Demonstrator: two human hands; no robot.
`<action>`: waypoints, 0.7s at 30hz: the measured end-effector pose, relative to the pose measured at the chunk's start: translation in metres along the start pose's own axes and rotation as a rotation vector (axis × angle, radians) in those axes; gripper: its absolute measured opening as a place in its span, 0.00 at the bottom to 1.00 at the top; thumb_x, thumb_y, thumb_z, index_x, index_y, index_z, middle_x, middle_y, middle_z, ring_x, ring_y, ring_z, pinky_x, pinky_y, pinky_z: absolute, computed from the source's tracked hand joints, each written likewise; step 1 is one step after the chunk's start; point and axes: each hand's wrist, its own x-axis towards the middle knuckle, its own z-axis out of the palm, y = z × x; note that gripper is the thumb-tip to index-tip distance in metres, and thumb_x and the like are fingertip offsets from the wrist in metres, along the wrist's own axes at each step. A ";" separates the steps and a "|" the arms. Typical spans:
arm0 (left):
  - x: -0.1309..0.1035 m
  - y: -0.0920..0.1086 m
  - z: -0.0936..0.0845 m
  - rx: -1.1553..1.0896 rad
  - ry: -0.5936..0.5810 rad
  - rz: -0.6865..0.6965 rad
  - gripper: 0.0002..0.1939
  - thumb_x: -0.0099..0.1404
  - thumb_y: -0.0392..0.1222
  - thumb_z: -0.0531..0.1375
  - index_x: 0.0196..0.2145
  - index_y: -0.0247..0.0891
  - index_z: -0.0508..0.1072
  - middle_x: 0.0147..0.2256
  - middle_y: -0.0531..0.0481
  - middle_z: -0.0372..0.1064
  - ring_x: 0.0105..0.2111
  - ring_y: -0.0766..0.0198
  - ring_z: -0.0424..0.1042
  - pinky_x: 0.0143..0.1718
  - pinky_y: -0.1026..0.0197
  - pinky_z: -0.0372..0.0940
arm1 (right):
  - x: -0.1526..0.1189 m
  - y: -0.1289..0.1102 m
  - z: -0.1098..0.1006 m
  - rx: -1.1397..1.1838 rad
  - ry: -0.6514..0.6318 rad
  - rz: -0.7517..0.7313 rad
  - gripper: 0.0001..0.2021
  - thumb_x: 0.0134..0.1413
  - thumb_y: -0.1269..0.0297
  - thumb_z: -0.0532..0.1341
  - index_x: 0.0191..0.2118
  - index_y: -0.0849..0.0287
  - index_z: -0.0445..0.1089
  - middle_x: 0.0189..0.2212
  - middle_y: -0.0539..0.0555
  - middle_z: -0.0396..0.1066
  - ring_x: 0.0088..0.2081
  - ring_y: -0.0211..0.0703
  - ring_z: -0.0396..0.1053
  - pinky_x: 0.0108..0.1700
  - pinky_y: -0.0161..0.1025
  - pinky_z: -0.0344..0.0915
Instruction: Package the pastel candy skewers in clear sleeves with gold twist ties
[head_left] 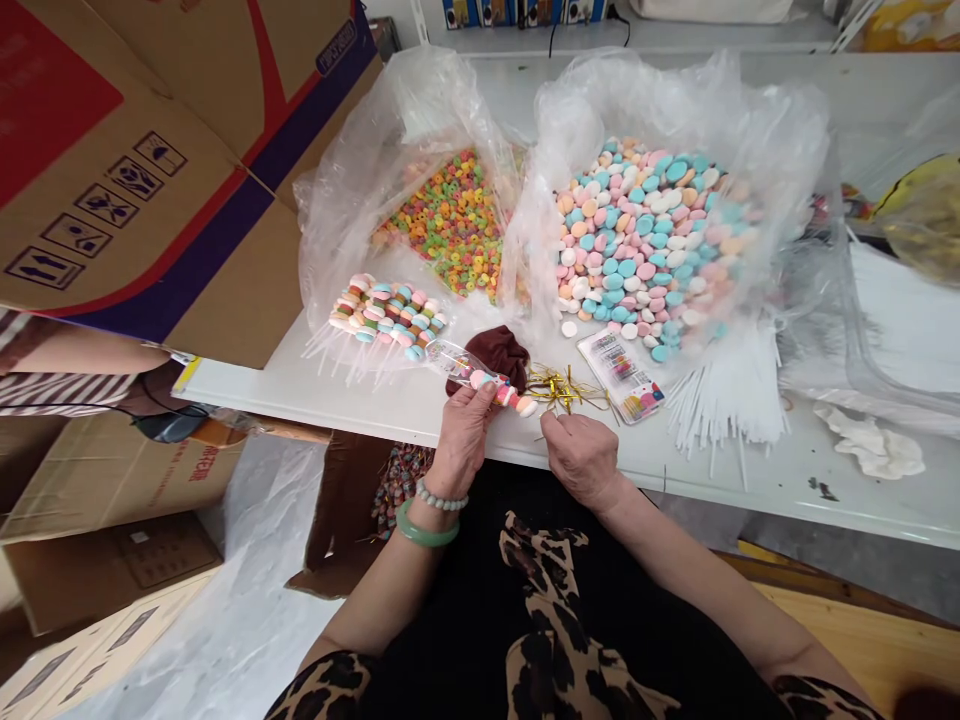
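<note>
My left hand (466,425) is closed around a candy skewer (510,394) in a clear printed bag, which lies slantwise above the table's front edge. Close by on the right, my right hand (581,450) is curled in a pinch, with a thin gold twist tie (538,437) at its fingertips, mostly hidden. Just beyond it is a loose pile of gold twist ties (566,387). A dark red cloth (499,358) lies behind my left hand. A stack of flat printed bags (622,375) rests right of the ties. Several finished-looking candy skewers (390,315) lie grouped at the left.
Open plastic bags of small colourful ring candies (454,225) and pastel candies (637,235) stand at the back. White sticks (724,400) and a crumpled white glove or tissue (874,440) lie right. A large cardboard box (172,130) fills the left; another person's arm (82,345) shows beneath it.
</note>
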 end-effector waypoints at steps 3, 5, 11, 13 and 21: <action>-0.004 -0.008 0.003 -0.055 -0.015 -0.036 0.17 0.50 0.46 0.72 0.33 0.32 0.77 0.29 0.49 0.75 0.31 0.65 0.74 0.42 0.57 0.69 | 0.005 -0.005 -0.002 0.340 -0.052 0.220 0.10 0.58 0.65 0.54 0.28 0.56 0.69 0.20 0.51 0.65 0.25 0.39 0.60 0.30 0.38 0.52; -0.005 -0.010 0.002 -0.090 -0.030 -0.072 0.17 0.51 0.47 0.71 0.34 0.33 0.77 0.30 0.48 0.76 0.32 0.64 0.75 0.42 0.57 0.69 | 0.009 -0.005 -0.002 0.679 -0.118 0.421 0.09 0.54 0.62 0.57 0.25 0.55 0.66 0.18 0.48 0.62 0.23 0.38 0.58 0.29 0.36 0.53; -0.003 -0.006 -0.003 -0.058 -0.108 -0.072 0.17 0.51 0.47 0.71 0.34 0.34 0.76 0.32 0.46 0.76 0.36 0.59 0.77 0.47 0.53 0.68 | 0.014 -0.002 0.004 1.360 -0.363 0.882 0.09 0.39 0.59 0.65 0.26 0.57 0.65 0.11 0.42 0.55 0.14 0.30 0.45 0.18 0.31 0.38; -0.002 -0.004 -0.003 -0.043 -0.139 -0.073 0.18 0.52 0.48 0.71 0.35 0.34 0.77 0.33 0.45 0.77 0.37 0.58 0.77 0.48 0.52 0.68 | 0.013 0.001 0.005 1.472 -0.450 0.940 0.11 0.38 0.60 0.66 0.27 0.57 0.65 0.10 0.40 0.54 0.13 0.28 0.41 0.17 0.30 0.34; -0.007 -0.005 0.001 0.031 -0.152 -0.003 0.20 0.52 0.50 0.70 0.37 0.34 0.78 0.33 0.45 0.77 0.35 0.59 0.77 0.46 0.54 0.68 | 0.017 0.004 0.005 1.773 -0.772 1.023 0.11 0.41 0.65 0.65 0.28 0.56 0.60 0.10 0.37 0.49 0.13 0.26 0.36 0.17 0.28 0.33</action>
